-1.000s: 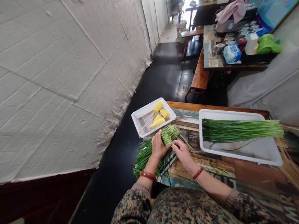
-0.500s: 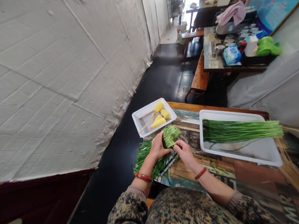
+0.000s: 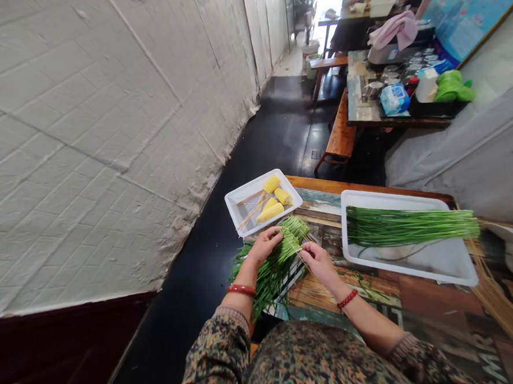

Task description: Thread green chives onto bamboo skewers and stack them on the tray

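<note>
A thick bunch of green chives (image 3: 270, 272), their pale cut ends gathered on bamboo skewers, lies in front of me at the table's left end. My left hand (image 3: 265, 246) is over the far left side of the stalks, thumb and fingertips closed on some near the pale ends. At the near right side, my right hand (image 3: 318, 261) pinches a thin bamboo skewer (image 3: 302, 254) where it meets the stalks. Long leaves hang down past the table edge, and part of a white tray shows beneath. My fingers hide some of the pale ends.
Beyond the chives, a white tray (image 3: 246, 224) holds skewered corn pieces (image 3: 270, 211). To the right, another white tray (image 3: 418, 270) carries more chives (image 3: 410, 224). Loose bamboo skewers (image 3: 502, 301) lie at far right. Farther off are a bench (image 3: 340, 134), a cluttered table and a person in green.
My left hand has shifted up and away, its thumb moving from the near side of the bunch to close by the fingertips. The right hand still pinches at the same spot.
</note>
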A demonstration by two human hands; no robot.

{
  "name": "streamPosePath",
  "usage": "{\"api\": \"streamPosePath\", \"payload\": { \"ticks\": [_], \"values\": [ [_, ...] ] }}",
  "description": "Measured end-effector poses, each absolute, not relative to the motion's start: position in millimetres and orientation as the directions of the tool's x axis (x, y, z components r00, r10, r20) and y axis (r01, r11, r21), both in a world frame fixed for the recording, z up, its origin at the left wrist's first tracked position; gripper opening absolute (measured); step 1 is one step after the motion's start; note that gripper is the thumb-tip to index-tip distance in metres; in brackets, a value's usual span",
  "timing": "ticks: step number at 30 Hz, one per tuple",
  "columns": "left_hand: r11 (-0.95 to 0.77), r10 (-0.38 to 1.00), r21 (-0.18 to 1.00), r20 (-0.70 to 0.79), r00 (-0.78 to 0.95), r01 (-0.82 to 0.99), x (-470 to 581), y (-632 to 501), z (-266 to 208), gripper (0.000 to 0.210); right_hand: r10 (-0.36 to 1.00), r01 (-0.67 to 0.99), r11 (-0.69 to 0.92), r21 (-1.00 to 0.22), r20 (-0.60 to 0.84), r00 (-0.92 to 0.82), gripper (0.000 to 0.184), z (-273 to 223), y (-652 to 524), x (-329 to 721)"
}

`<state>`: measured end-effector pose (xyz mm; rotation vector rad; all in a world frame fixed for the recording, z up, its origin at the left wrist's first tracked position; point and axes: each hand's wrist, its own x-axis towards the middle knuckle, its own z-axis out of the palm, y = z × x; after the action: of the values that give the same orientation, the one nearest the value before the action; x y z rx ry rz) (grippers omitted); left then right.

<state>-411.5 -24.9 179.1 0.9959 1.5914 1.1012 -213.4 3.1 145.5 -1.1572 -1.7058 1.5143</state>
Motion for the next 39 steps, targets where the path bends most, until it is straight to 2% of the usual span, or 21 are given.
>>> {"api": "streamPosePath", "payload": {
  "ticks": [6, 16, 23, 32, 39],
  "values": [
    [0.283, 0.953, 0.958, -0.286, -0.098, -0.047, -418.1, -21.5, 171.6, 0.038, 0.896, 0.276, 0.053, -0.96, -0.076, -0.438, 0.015, 145.0, 6.8, -214.3],
    [0.279, 0.956, 0.95, -0.289, -0.05, -0.142, -424.4, -15.2, 168.9, 0.038, 0.923, 0.328, 0.183, -0.927, 0.048, -0.381, 0.013, 148.0, 3.2, -221.2],
    [0.288, 0.952, 0.942, -0.301, -0.053, -0.173, -422.7, -15.5, 169.5, 0.038, 0.92, 0.334, 0.171, -0.927, 0.029, -0.39, 0.014, 146.4, 7.7, -231.3],
    [0.318, 0.938, 0.925, -0.34, -0.075, -0.208, -431.4, -7.6, 167.2, 0.037, 0.856, 0.315, 0.113, -0.942, -0.069, -0.513, 0.023, 149.5, 8.9, -224.5],
    [0.353, 0.936, 0.908, -0.347, 0.063, -0.227, -434.5, -3.4, 166.1, 0.041, 0.87, 0.395, 0.192, -0.898, -0.031, -0.492, 0.015, 148.8, 8.1, -216.2]
  ]
}}
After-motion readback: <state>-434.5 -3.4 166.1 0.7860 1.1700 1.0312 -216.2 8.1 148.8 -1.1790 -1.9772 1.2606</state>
